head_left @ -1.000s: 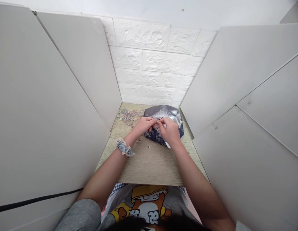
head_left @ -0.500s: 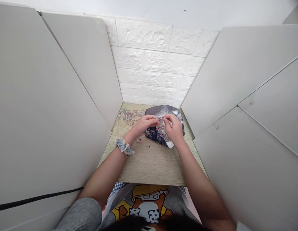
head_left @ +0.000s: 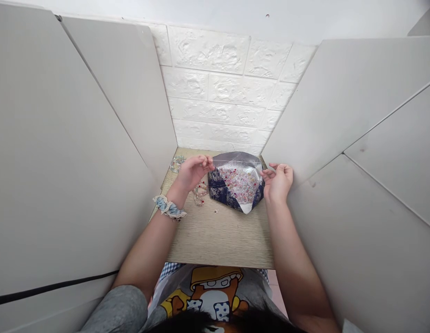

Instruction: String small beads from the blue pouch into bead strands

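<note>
A thin pale thread (head_left: 235, 161) runs taut between my two hands, above a pouch (head_left: 221, 192) with dark blue patterned cloth outside and silver lining. My left hand (head_left: 194, 172) pinches the thread's left end, just left of the pouch. On the other side, my right hand (head_left: 277, 180) grips its right end with fingers closed. Many tiny pink, red and clear beads (head_left: 239, 182) fill the opened pouch. Strung beads (head_left: 200, 193) lie under and beside my left hand, and more bead strands (head_left: 177, 163) rest at the table's back left, partly hidden.
The narrow wooden table (head_left: 215, 240) ends at a white brick-pattern wall (head_left: 218, 111). Pale panels (head_left: 131, 83) close in on the left and right. A tiny metallic piece (head_left: 215, 211) lies on the wood in front of the pouch.
My hands have moved apart from over the pouch, left hand to the left and right hand to the right. The thread now shows stretched between them, and the beads in the pouch are uncovered.
</note>
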The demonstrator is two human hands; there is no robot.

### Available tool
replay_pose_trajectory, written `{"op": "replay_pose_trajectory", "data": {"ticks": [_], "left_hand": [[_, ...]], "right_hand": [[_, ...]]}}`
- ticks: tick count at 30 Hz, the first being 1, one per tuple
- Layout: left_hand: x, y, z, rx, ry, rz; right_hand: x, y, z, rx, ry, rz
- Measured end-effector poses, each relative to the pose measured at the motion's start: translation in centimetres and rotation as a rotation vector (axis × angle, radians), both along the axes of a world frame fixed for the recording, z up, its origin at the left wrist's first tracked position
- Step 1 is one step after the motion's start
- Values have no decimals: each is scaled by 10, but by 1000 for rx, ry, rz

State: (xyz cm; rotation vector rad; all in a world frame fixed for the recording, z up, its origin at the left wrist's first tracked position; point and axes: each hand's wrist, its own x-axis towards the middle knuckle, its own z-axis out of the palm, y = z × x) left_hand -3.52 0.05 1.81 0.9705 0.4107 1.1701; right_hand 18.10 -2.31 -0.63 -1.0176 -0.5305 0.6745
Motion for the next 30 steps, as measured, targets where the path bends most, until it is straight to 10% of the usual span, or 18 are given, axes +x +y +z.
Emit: {"op": "replay_pose_trajectory", "data": {"ticks": [11,19,26,30], "left_hand": [[-28,8,11,-39,-143,199],[-24,7,11,121,196,221],[-16,2,6,512,1297,498],[-2,-2,2,699,1295,597]], "right_hand": [[0,0,0,8,123,-2],[-2,0,-2,10,69,153],[-12,-4,-5,-25,-686,99],[-20,-10,-3,-8,-1194,150]]}}
